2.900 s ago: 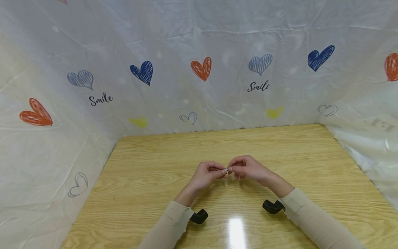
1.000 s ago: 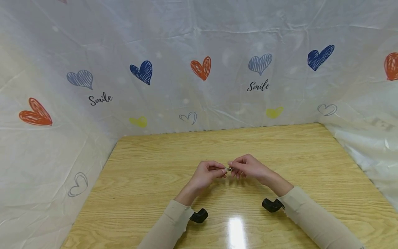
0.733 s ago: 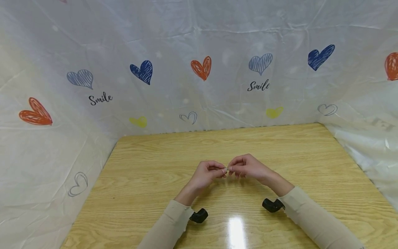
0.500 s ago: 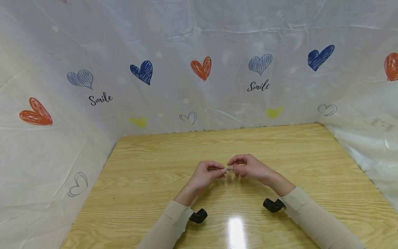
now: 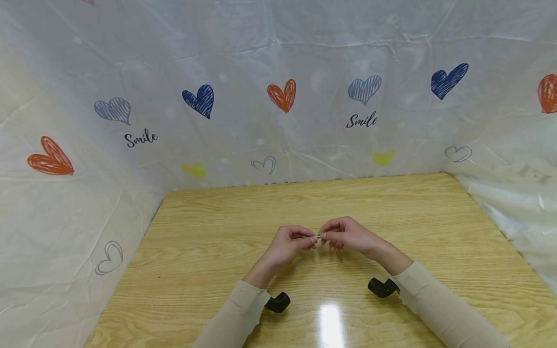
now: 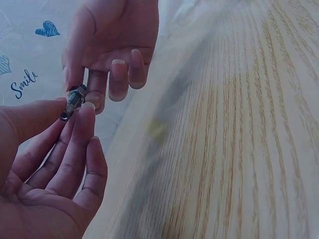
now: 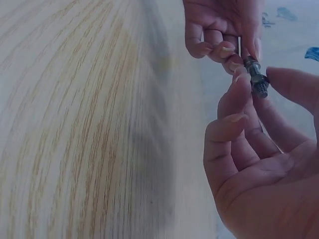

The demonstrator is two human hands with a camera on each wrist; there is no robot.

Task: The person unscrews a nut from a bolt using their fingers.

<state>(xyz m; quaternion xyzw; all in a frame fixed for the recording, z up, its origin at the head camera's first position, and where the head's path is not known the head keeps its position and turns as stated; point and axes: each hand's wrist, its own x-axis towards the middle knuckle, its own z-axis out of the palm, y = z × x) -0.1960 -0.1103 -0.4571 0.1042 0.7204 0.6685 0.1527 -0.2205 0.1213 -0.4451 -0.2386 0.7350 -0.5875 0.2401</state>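
Metal threaded piece [image 7: 257, 77]: too fine to make out in head view; partly covered by fingers [image 6: 82, 130] in left wrist view. Left hand [image 6: 62, 181] cut by left wrist view's left and bottom edges. Sleeves [image 5: 448, 309] run off head view's bottom; near edge of table [image 5: 217, 227] likewise out of frame. Yellow patch [image 6: 156, 130], left wrist view: blurred.

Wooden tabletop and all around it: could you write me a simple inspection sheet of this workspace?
Surface: wooden tabletop with visible grain, a bright glare patch and one small dark speck.
Job's things: a small threaded metal piece, held between both hands' fingertips; its exact type is hard to tell.
Clutter: nothing seen.
Grippers: none; bare hands instead. The left hand and right hand each pinch the metal piece.
Cables: nothing seen.
Surroundings: pale sheeting behind and beside the tabletop, printed with hearts and "Smile"; a black elbow-shaped piece beside each sleeve.
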